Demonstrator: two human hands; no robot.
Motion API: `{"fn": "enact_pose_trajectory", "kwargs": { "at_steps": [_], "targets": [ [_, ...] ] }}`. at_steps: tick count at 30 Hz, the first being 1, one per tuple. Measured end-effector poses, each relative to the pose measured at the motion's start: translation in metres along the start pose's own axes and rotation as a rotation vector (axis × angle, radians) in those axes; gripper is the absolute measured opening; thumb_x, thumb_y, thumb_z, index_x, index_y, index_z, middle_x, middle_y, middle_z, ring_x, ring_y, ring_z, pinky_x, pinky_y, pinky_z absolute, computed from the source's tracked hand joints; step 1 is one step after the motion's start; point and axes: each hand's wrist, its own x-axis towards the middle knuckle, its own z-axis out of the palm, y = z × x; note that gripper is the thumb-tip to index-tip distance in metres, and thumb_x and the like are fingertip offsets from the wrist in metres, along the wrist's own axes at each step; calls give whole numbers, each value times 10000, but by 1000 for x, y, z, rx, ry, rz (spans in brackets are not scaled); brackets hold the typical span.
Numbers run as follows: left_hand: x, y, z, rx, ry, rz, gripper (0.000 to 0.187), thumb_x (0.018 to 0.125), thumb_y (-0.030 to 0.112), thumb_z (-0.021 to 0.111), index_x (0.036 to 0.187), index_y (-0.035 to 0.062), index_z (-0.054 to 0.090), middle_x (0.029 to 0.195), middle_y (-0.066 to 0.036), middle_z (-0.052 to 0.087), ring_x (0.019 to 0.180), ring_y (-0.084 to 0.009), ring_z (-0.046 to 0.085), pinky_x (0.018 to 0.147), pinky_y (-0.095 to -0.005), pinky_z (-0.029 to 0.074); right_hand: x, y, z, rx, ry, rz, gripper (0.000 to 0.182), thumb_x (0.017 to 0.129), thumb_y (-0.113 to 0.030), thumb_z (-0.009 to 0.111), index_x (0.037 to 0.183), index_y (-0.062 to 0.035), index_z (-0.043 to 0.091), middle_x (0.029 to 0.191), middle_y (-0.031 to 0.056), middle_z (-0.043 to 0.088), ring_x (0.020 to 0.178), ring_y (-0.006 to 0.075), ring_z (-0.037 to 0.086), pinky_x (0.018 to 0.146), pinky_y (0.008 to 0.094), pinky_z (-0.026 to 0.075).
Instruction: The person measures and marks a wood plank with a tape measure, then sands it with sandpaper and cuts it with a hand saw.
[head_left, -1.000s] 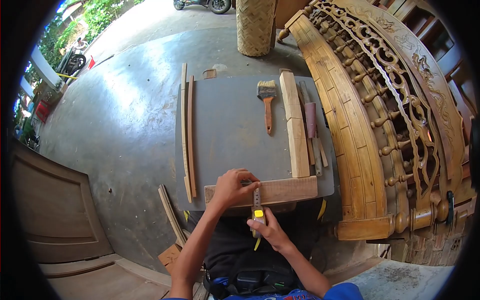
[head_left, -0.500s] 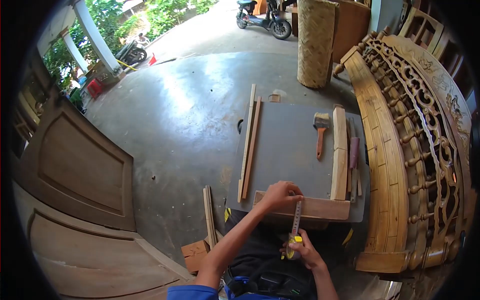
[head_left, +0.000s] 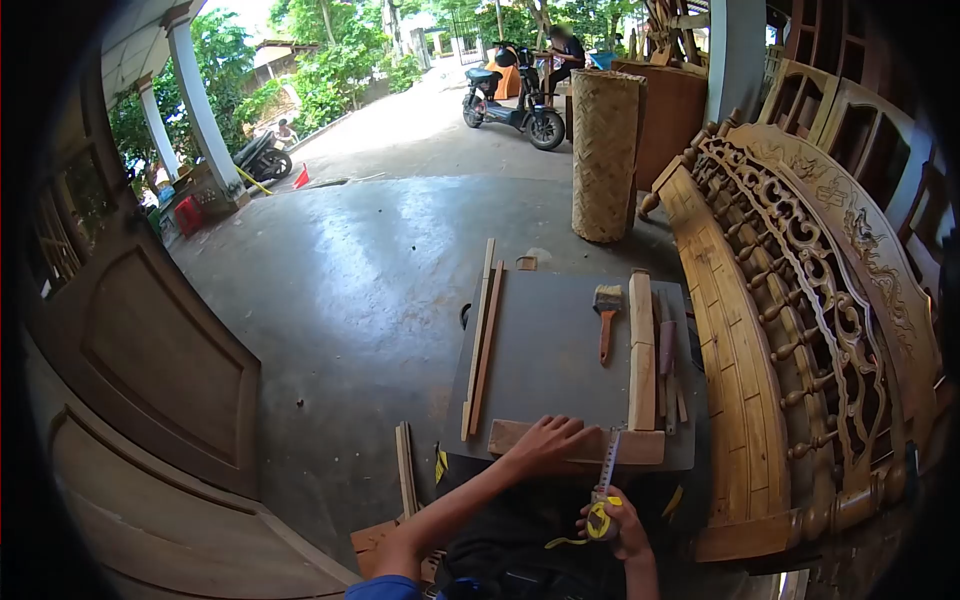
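My left hand (head_left: 552,442) lies on a reddish-brown wooden block (head_left: 642,449) at the near edge of a dark grey work board (head_left: 545,350). Its fingers stretch over the wood and hold nothing. Closed around a yellow tape measure (head_left: 600,518) is my right hand (head_left: 626,524), just below the block. The white blade (head_left: 610,460) is pulled out and reaches up across the block, its end near my left fingertips. A yellow strap hangs from the tape case.
Two thin wood strips (head_left: 483,340) lie along the board's left side. A paintbrush (head_left: 606,325), a pale wooden piece (head_left: 641,350) and a purple-handled tool (head_left: 667,345) lie on the right. Carved furniture (head_left: 790,290) flanks the right, wooden panels (head_left: 165,340) the left. Someone (head_left: 568,55) sits far behind.
My head view has tilted up, so the surroundings appear lower. My left fingers have left the tape's end and spread over the block. The tape measure stays in my right hand.
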Motion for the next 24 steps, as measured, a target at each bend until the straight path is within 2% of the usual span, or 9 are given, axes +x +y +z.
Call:
{"fn": "enact_pose_trajectory", "kwargs": {
  "at_steps": [1, 5, 9, 10, 12, 14, 16, 21, 24],
  "targets": [
    [-2, 0, 13, 84, 21, 27, 688, 710, 395, 676, 1288, 124, 420, 1110, -105, 496, 1010, -291, 499, 855, -412, 404, -6, -1, -3, 23, 6, -24, 481, 782, -200, 549, 1191, -25, 367, 884, 162, 566, 772, 273, 622, 672, 372, 538],
    [2, 4, -7, -114, 32, -33, 673, 663, 221, 715, 1283, 180, 454, 1062, -105, 482, 994, -283, 495, 832, -392, 424, -20, -5, -7, 3, 34, -14, 502, 780, -213, 540, 1203, -21, 350, 897, 181, 556, 778, 294, 619, 667, 401, 543],
    [8, -14, -4, -437, -69, -46, 480, 659, 139, 686, 1131, 134, 599, 954, -132, 525, 890, -299, 541, 800, -370, 449, -21, 5, -3, -87, -6, -11, 495, 789, -338, 534, 1188, -75, 403, 930, 195, 580, 816, 365, 607, 680, 467, 525],
    [12, -17, -8, -556, -77, -53, 414, 661, 134, 679, 1073, 116, 638, 918, -141, 554, 849, -307, 561, 785, -368, 459, -18, 5, 2, -35, -79, -20, 491, 816, -336, 528, 1206, -65, 403, 958, 181, 581, 830, 340, 609, 681, 444, 532],
    [22, -34, 6, -472, -90, -3, 342, 684, 173, 673, 1020, 112, 660, 844, -144, 609, 804, -314, 596, 745, -376, 480, -15, 7, 11, 90, -195, -29, 484, 869, -333, 515, 1242, -47, 403, 1016, 152, 581, 860, 290, 612, 685, 399, 546],
    [28, -34, -7, -426, -170, -142, 314, 687, 200, 670, 987, 108, 664, 818, -135, 630, 794, -315, 610, 716, -384, 491, -6, 8, 17, 53, -155, 10, 498, 885, -375, 456, 1251, -43, 394, 1027, 166, 578, 859, 312, 612, 679, 407, 546],
    [27, -28, -21, -354, -135, -139, 285, 688, 223, 666, 945, 101, 667, 793, -132, 640, 773, -315, 621, 683, -388, 499, -2, 3, 25, 39, -102, 23, 493, 891, -394, 429, 1228, -34, 426, 1022, 167, 586, 872, 309, 611, 681, 425, 544],
    [18, -29, -5, -172, 235, 74, 242, 670, 246, 662, 832, 66, 655, 737, -143, 635, 703, -308, 630, 611, -388, 504, 8, -7, 37, 195, 32, 76, 445, 880, -385, 458, 1137, -26, 511, 943, 151, 615, 799, 292, 630, 640, 421, 551],
    [24, -32, 17, -143, 143, -8, 238, 659, 227, 658, 823, 56, 643, 736, -141, 632, 732, -302, 631, 619, -384, 502, 7, -11, 43, 196, 70, 123, 434, 874, -387, 472, 1106, -25, 529, 915, 145, 623, 752, 297, 634, 618, 417, 553]
  ]
}}
